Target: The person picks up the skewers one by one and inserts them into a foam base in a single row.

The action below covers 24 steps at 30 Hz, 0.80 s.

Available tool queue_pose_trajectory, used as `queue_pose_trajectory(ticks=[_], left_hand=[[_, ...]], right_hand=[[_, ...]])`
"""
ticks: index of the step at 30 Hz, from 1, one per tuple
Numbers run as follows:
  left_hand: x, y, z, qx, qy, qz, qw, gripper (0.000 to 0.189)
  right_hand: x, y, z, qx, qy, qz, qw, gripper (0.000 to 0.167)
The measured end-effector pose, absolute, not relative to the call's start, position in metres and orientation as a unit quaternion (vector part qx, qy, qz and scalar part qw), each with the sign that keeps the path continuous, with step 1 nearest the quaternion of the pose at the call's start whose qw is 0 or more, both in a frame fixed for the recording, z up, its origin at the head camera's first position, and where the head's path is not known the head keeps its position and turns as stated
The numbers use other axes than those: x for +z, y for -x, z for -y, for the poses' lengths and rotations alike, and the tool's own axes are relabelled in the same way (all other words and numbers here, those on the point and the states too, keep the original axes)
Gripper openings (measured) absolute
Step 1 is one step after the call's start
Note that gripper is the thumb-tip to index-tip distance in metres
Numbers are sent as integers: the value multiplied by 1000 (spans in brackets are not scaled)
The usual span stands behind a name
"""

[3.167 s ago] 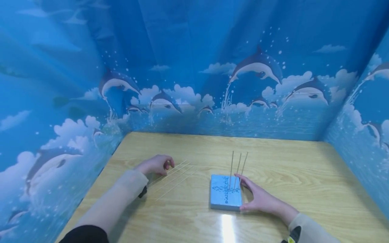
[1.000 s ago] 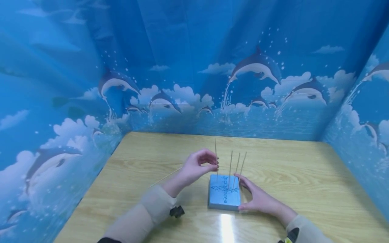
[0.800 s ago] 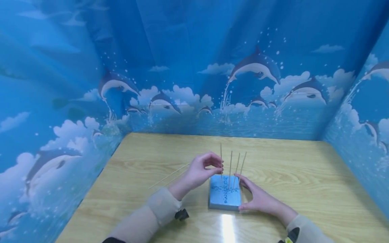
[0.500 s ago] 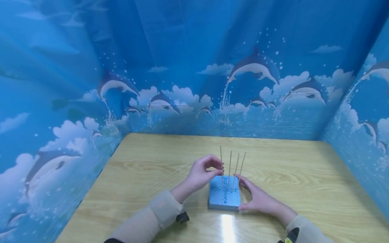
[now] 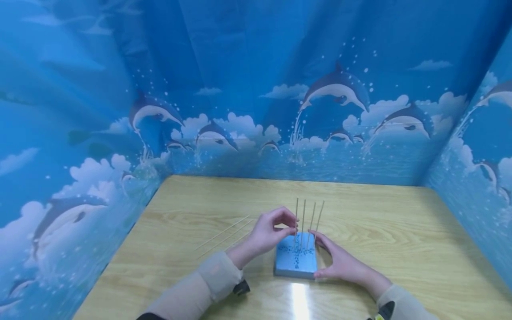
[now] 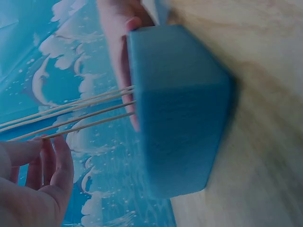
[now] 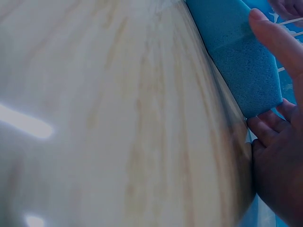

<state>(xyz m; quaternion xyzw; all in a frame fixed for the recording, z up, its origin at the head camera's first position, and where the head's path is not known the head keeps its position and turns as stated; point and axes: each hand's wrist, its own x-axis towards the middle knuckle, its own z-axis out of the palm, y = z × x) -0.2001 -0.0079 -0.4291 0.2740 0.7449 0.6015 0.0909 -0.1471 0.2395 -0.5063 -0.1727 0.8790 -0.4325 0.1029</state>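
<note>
My left hand [image 5: 266, 233] pinches a thin bamboo skewer [image 6: 90, 125] between thumb and fingertips. Its lower end meets the dotted top of a blue foam block [image 5: 285, 263], and it stands nearly upright. Just right of it, three more skewers [image 5: 302, 218] stand in the block, the rightmost one leaning right. My right hand [image 5: 342, 264] grips the block's right side, thumb at the near corner and fingers at the far one. In the right wrist view the thumb [image 7: 279, 42] lies along the foam, with the fingers round its other edge.
Left of the block, loose skewers [image 5: 222, 232] lie slanted on the wood-grain table [image 5: 380, 213], one partly behind the left forearm. A blue dolphin-print curtain [image 5: 248, 111] closes off the back and both sides. Light glares off the table in front of the block.
The left hand has come from the loose skewers to the block with one skewer, then moved slightly right and lower, the skewer dropping with it. The right hand has stayed on the block.
</note>
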Motion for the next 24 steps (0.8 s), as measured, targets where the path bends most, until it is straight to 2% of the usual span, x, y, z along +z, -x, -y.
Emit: queue_pose_trajectory(ticks=[9, 24], left_hand=[[-434, 199, 2, 602, -262, -747, 106, 25], [-438, 197, 1, 602, -256, -749, 102, 25]], right_hand=[[-506, 147, -240, -436, 167, -878, 105, 118], [-504, 146, -238, -434, 173, -879, 94, 119]])
